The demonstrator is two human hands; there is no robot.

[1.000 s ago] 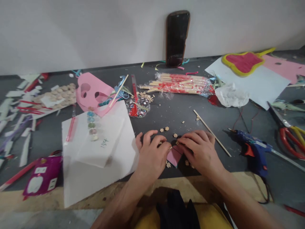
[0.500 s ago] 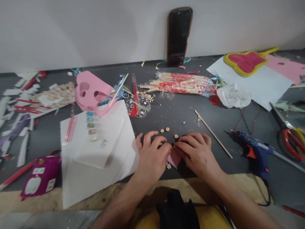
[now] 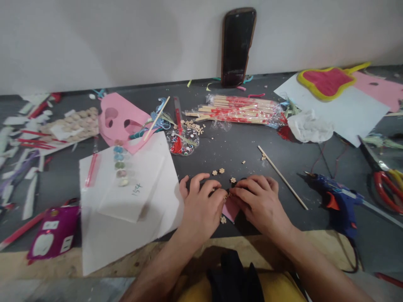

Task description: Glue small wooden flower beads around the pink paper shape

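My left hand (image 3: 201, 201) and my right hand (image 3: 261, 199) meet at the table's near side, with thumbs and forefingers closed together. Between the fingertips shows a small tan wooden piece (image 3: 228, 195), mostly covered by the fingers. Beneath them lies a pink piece of paper (image 3: 231, 210), partly hidden by my right hand. Small flower-shaped wooden pieces lie around: one flower (image 3: 233, 180) just beyond the fingertips, a pair of flowers (image 3: 218, 172) beyond my left hand, and another flower (image 3: 223, 219) beside the pink paper.
A thin wooden stick (image 3: 282, 177), blue glue gun (image 3: 336, 197) and red-handled scissors (image 3: 382, 180) lie to the right. White sheets (image 3: 107, 247) and a purple pouch-like item (image 3: 55, 233) are at left. Packaged sticks (image 3: 239, 109) and a leaning phone (image 3: 238, 46) stand farther back.
Both hands keep nearly the same place and closed pose over the pink paper. The whole view has shifted very slightly; nothing else visibly moves.
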